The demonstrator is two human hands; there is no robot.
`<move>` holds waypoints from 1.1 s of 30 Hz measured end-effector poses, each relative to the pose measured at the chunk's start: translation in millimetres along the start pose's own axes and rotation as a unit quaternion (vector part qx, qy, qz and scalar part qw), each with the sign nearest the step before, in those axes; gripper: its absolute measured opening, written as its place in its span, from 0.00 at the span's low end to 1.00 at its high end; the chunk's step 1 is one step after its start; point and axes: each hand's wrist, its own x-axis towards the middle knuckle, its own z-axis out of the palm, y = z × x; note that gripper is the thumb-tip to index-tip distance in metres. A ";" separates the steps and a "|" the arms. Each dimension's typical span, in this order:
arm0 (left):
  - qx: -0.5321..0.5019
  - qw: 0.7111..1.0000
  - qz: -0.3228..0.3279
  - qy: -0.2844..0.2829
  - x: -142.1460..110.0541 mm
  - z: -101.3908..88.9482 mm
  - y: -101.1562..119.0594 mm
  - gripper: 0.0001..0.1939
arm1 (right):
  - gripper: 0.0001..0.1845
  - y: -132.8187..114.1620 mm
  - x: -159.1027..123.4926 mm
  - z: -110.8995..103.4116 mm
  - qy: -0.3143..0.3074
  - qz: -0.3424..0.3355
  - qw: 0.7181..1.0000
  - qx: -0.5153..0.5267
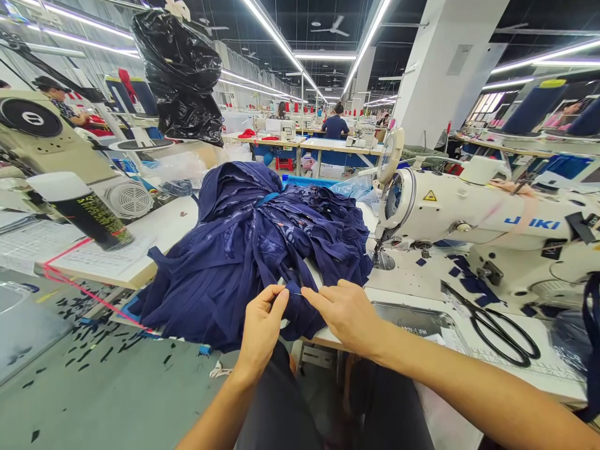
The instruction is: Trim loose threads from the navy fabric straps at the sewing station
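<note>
My left hand (263, 328) is closed, its thumb and forefinger pinching the end of a navy fabric strip (294, 289). From the other side, my right hand (349, 315) meets the same strip with curled fingers, its forefinger tip at the fabric's edge. The grip under that forefinger is partly hidden. Right behind both hands lies a big bundle of navy garments (225, 262) with lace parts and long straps, tied near its top by a blue band (268, 199). The bundle spreads over the table and hangs past its front edge.
To the right stands a white sewing machine (473, 209); black scissors (497, 328) and navy scraps (469, 272) lie by it. A dark spray can (89, 215) leans at left, below another machine (44, 134). A black plastic bag (180, 75) hangs above. Co-workers sit farther back.
</note>
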 end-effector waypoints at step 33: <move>0.034 0.996 -0.043 -0.064 7.1 -1.6 1.1 0.11 | 0.16 3.9 3.7 1.1 0.047 -0.196 0.975 0.093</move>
